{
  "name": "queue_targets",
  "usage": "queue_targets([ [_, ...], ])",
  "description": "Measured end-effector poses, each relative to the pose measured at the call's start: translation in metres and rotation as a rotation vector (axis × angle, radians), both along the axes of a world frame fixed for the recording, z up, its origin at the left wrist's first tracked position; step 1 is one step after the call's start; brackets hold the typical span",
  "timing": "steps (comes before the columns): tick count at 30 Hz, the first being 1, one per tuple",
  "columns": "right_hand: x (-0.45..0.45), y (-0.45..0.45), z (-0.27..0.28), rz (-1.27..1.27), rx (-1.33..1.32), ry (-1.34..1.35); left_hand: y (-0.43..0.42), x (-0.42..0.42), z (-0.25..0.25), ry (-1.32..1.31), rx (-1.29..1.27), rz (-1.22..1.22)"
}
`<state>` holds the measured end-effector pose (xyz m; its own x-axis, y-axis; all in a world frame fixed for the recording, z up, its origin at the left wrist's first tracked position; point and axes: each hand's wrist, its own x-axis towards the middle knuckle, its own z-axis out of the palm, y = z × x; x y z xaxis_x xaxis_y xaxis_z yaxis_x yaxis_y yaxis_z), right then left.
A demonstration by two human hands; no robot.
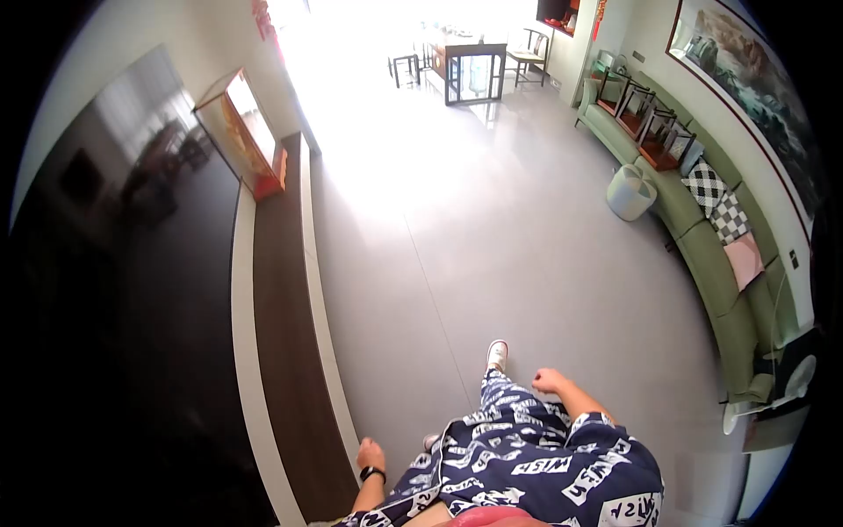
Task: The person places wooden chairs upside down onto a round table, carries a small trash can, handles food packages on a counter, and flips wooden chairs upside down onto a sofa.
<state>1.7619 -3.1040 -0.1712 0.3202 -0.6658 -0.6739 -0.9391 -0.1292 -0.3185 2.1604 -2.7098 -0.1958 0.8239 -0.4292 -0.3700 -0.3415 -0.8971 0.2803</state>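
My left hand, with a dark watch on its wrist, hangs at my side near the edge of the low dark ledge. Its fingers are curled, and whether anything is inside them is too small to tell. My right hand is held out over the grey floor, closed in a loose fist with nothing visible in it. A white shoe shows on the floor to the left of that hand.
Along the right wall runs a green sofa with upturned stools and cushions. A round pouf stands before it. At the back are a table and chairs. A display case sits on the left ledge.
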Motion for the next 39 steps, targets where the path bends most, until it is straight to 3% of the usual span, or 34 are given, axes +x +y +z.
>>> queue_targets([
  [3, -0.012, -0.05, -0.031, -0.12, 0.098, -0.048, -0.02, 0.015, 0.047, -0.059, 0.145, 0.044],
  [5, -0.016, -0.092, -0.02, -0.207, 0.256, 0.007, -0.028, 0.017, 0.048, -0.059, 0.302, 0.083],
  [8, -0.04, -0.168, -0.078, 0.11, 0.085, 0.089, -0.09, -0.004, 0.057, -0.026, 0.441, 0.215],
  [11, -0.032, -0.276, -0.018, -0.075, 0.489, 0.22, -0.188, -0.039, 0.057, -0.002, 0.424, 0.302],
  [14, -0.022, -0.373, -0.006, -0.131, 0.03, -0.016, -0.314, -0.056, 0.059, 0.022, 0.336, 0.295],
  [16, 0.004, -0.439, 0.029, -0.167, -0.012, -0.05, -0.381, -0.053, 0.061, 0.028, 0.278, 0.266],
  [21, 0.047, -0.556, 0.055, -0.28, -0.143, -0.33, -0.482, -0.018, 0.058, 0.022, 0.26, 0.218],
  [24, 0.058, -0.602, 0.048, -0.38, -0.08, -0.414, -0.534, 0.022, 0.05, 0.007, 0.304, 0.257],
  [26, 0.031, -0.625, -0.031, -0.351, -0.07, -0.424, -0.577, 0.052, 0.044, 0.003, 0.332, 0.294],
  [27, 0.019, -0.629, -0.032, -0.342, -0.096, -0.306, -0.605, 0.066, 0.038, 0.008, 0.344, 0.315],
  [30, -0.026, -0.633, -0.028, -0.654, 0.202, 0.004, -0.682, 0.124, 0.024, 0.012, 0.358, 0.354],
  [32, -0.044, -0.629, 0.001, -0.731, 0.275, 0.291, -0.737, 0.183, 0.025, 0.016, 0.35, 0.356],
  [33, -0.042, -0.615, 0.015, -1.087, 0.227, 0.232, -0.77, 0.222, 0.027, 0.02, 0.33, 0.32],
  [34, -0.038, -0.608, 0.033, -1.28, 0.228, 0.165, -0.811, 0.257, 0.03, 0.025, 0.301, 0.274],
  [36, -0.02, -0.629, 0.061, -1.361, 0.261, 0.033, -0.937, 0.321, 0.047, 0.122, 0.149, 0.144],
  [37, -0.009, -0.635, 0.061, -1.436, 0.269, 0.002, -1.011, 0.334, 0.075, 0.124, 0.034, 0.07],
  [39, 0.008, -0.655, 0.038, -1.453, 0.274, -0.014, -1.142, 0.372, 0.079, 0.091, -0.128, -0.055],
])
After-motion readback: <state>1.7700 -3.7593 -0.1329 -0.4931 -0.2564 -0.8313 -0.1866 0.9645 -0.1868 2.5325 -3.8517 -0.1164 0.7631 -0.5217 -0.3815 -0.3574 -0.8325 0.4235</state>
